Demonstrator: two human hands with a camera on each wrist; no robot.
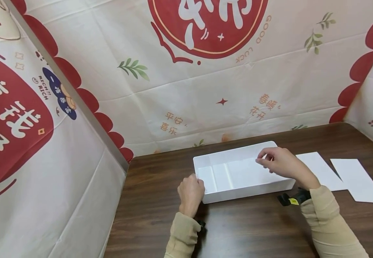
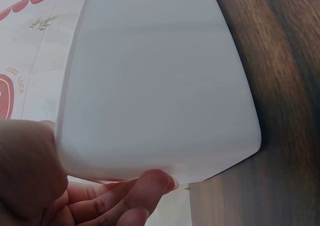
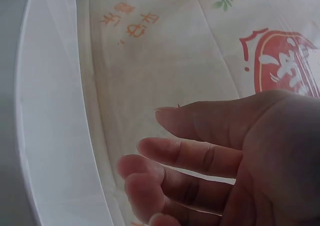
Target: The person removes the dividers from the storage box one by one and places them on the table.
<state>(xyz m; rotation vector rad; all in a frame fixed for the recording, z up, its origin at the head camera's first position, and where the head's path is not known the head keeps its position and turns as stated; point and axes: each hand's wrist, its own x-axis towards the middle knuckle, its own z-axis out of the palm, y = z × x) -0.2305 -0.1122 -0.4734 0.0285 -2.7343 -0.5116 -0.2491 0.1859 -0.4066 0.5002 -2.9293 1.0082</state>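
A long white rectangular box [image 1: 247,193] stands on the dark wooden table, its open top showing pale lines across the left part of its floor. At its near left corner my left hand [image 1: 191,191] grips the end. In the left wrist view, fingers [image 2: 150,186] of that hand press against the end wall of the box [image 2: 160,96], while the thumb is mostly hidden. Over the right part of the box hovers my right hand [image 1: 280,163], fingers loosely bent. The right wrist view shows nothing between its thumb and fingertips [image 3: 152,148], with the box wall [image 3: 55,111] alongside.
Two flat white panels [image 1: 321,172] [image 1: 360,181] lie on the table [image 1: 238,229] to the right of the box. A printed white cloth [image 1: 186,93] hangs behind the table, and similar cloth covers both sides.
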